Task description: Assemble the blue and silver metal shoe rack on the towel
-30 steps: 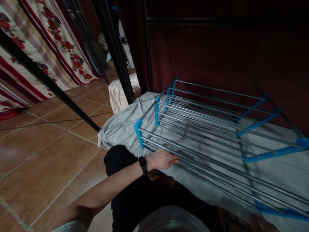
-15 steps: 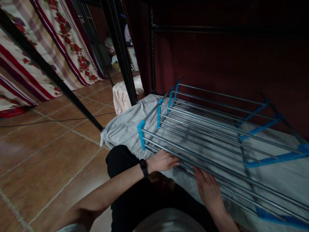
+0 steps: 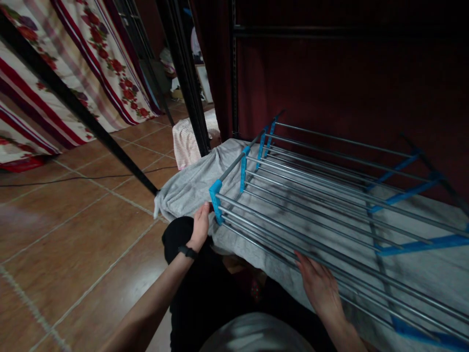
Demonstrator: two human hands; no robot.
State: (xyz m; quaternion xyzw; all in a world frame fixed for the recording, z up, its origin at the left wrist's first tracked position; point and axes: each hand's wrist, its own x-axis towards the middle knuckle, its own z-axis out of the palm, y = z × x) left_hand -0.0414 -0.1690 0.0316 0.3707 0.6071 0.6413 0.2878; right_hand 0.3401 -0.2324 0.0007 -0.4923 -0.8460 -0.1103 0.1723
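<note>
A metal drying rack (image 3: 304, 203) with grey bars and blue plastic joints lies across a grey cloth (image 3: 190, 183). My left hand (image 3: 200, 229), wearing a black wristband, is at the rack's near left corner, beside the blue end bracket (image 3: 216, 201). Its fingers are stretched out, with the tips close against the bracket's outer side; whether they touch it is unclear. On the near lower bars rests my right hand (image 3: 319, 284), its fingers extended and not wrapped round a bar. The rack's right end runs out of view.
Black metal posts (image 3: 190, 93) stand at the left, with a slanting black bar (image 3: 84, 115). A dark red cloth (image 3: 311, 88) hangs behind the rack. A striped cloth (image 3: 185, 146) lies beyond, and a black cable (image 3: 91, 178) crosses the tiled floor (image 3: 91, 234). A flowered curtain (image 3: 106, 73) hangs further back.
My left hand has moved left from the near bars to the rack's blue corner bracket. My right hand stays at the bars. The view has shifted slightly.
</note>
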